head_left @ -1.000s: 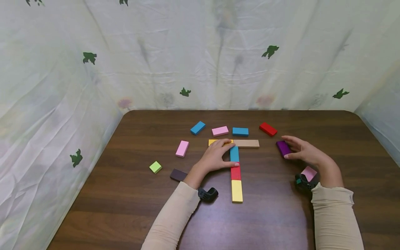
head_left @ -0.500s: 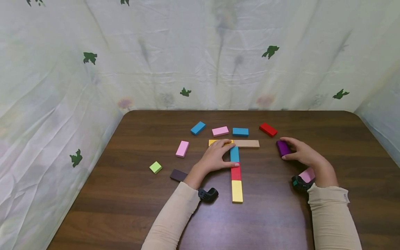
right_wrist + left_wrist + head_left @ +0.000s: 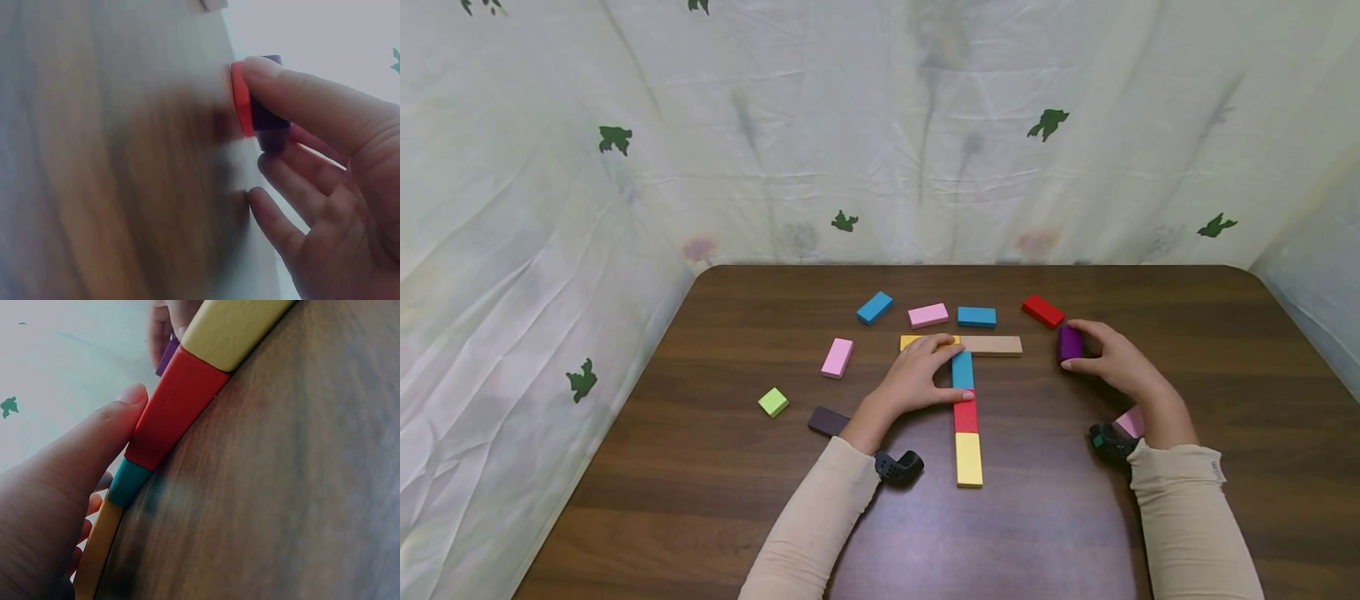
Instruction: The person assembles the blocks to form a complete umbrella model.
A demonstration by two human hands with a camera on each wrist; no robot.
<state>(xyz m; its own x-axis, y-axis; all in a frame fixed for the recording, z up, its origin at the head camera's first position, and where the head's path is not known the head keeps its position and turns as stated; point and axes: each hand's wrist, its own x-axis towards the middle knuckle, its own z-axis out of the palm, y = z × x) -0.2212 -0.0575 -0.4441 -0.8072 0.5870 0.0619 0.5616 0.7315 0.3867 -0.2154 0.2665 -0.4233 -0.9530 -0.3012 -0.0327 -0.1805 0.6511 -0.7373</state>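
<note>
My right hand (image 3: 1123, 367) pinches a purple block (image 3: 1071, 343) between thumb and fingers, on the right of the table. In the right wrist view, the purple block (image 3: 270, 119) overlaps a red block (image 3: 241, 100). My left hand (image 3: 917, 372) rests at a row of flat blocks. Its thumb touches the middle red block (image 3: 966, 417), while its other fingers reach over the blue block (image 3: 962, 369) and the orange-yellow block (image 3: 910, 342). A pale yellow block (image 3: 969, 460) forms the near end of the row. A tan block (image 3: 992, 346) extends rightward at the far end.
Behind the row lie two blue blocks, one at the left (image 3: 875, 307), a pink block (image 3: 928, 315) and a red block (image 3: 1043, 310). Left are another pink block (image 3: 837, 357), a green block (image 3: 773, 402) and a dark block (image 3: 827, 420). A further pink block (image 3: 1130, 422) is partly behind the right wrist.
My right hand has moved slightly left and away from me with the purple block, which has turned more upright in the head view. The left hand and the row are unmoved.
</note>
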